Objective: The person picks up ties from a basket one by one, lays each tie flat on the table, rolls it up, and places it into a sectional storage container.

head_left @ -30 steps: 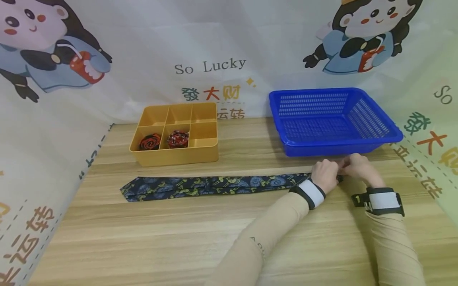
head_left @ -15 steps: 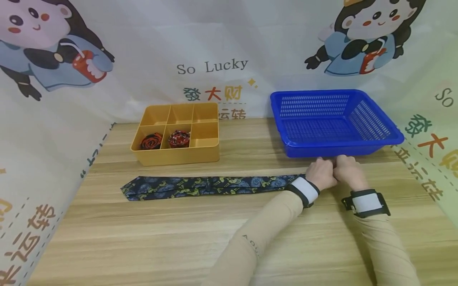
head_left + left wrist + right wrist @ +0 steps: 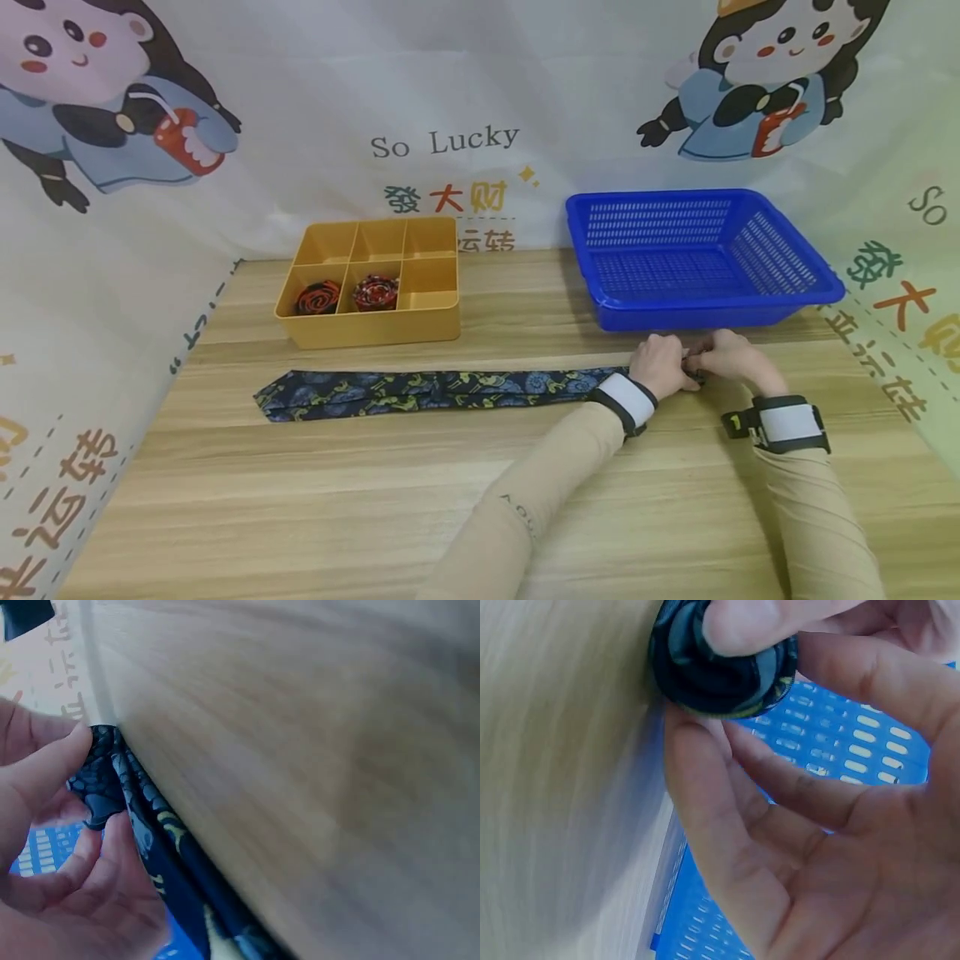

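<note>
A dark blue necktie (image 3: 450, 390) with blue and yellow-green figures lies stretched across the table, its wide pointed end to the left. Its right end is wound into a small roll (image 3: 727, 694), seen end-on in the right wrist view. My left hand (image 3: 658, 367) pinches the roll from the left side, thumb on one face and fingers below, as the left wrist view shows. On the other side my right hand (image 3: 735, 360) holds the roll between thumb and fingers. In the head view the hands mostly hide the roll.
Behind the tie stands a yellow box (image 3: 375, 327) with several compartments; two front ones hold rolled ties, one orange-black (image 3: 318, 297) and one red patterned (image 3: 375, 292). A blue plastic basket (image 3: 705, 317) sits just beyond the hands. Printed cloth (image 3: 525, 100) hangs around the wooden table (image 3: 337, 500).
Both hands have shifted slightly left along the tie, and its flat stretch is a little shorter. The right fingers curled over the roll half a second ago and now extend more toward the left hand.
</note>
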The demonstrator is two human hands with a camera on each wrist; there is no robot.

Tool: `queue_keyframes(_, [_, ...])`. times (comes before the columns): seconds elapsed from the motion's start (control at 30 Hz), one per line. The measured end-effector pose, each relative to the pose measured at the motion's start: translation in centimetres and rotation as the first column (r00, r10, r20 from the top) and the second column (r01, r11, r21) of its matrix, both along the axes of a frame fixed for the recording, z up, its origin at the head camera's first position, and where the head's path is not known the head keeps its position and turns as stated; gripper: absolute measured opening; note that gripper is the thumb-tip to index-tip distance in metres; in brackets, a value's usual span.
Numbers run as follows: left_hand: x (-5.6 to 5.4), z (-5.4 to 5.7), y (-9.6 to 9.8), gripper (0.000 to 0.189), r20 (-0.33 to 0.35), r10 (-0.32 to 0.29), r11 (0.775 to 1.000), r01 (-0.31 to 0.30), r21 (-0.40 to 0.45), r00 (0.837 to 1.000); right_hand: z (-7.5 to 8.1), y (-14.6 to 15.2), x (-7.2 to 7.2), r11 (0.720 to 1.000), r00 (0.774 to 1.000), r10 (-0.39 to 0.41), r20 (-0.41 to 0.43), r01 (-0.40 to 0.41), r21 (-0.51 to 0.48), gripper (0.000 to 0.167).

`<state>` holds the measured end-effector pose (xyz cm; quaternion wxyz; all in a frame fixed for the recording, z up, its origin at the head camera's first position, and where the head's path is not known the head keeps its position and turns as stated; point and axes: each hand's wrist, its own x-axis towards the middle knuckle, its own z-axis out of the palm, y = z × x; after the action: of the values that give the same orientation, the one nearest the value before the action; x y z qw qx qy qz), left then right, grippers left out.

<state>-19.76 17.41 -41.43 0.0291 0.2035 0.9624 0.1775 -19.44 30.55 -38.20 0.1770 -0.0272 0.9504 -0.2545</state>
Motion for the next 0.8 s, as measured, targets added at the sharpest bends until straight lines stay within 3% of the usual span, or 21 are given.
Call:
queue_keyframes(0.17, [-0.7,-0.2,-1.7,0.045,0.077,-0.064,0.994,0.07,-0.079,0.995,-0.3,-0.5,-0.1,0.998,0.999,-0.047,0.026,0.048,-0.043,0.04])
queue_keyframes(0.27, [-1.1,-0.4,-2.6,0.037,0.091,-0.021,0.993,0.031,-0.114,0.996,-0.2,-0.7,-0.1,0.997,0.998,-0.066,-0.001,0.066,-0.028,0.039])
queue_keyframes(0.4, [-1.4,-0.5,-3.0,0.023,0.114,0.052,0.995,-0.041,-0.094,0.992,0.0,-1.0,0.0,0.997,0.995,-0.078,-0.066,0.079,0.011,0.038])
queue_keyframes(0.6, [-1.1,-0.3,-2.8,0.022,0.111,0.046,0.99,-0.031,-0.139,0.993,-0.2,-1.8,0.0,0.995,0.987,-0.086,-0.138,0.091,0.037,0.038])
queue_keyframes(0.7, [-0.9,-0.2,-2.8,0.032,0.089,0.008,0.986,0.007,-0.165,0.996,-0.6,-2.5,0.1,0.994,0.983,-0.087,-0.162,0.096,0.049,0.036])
queue_keyframes(0.8, [-0.8,-0.2,-2.8,0.045,0.001,-0.105,0.982,0.104,-0.157,0.995,-1.0,-3.2,0.3,0.993,0.976,-0.081,-0.203,0.097,0.07,0.031])
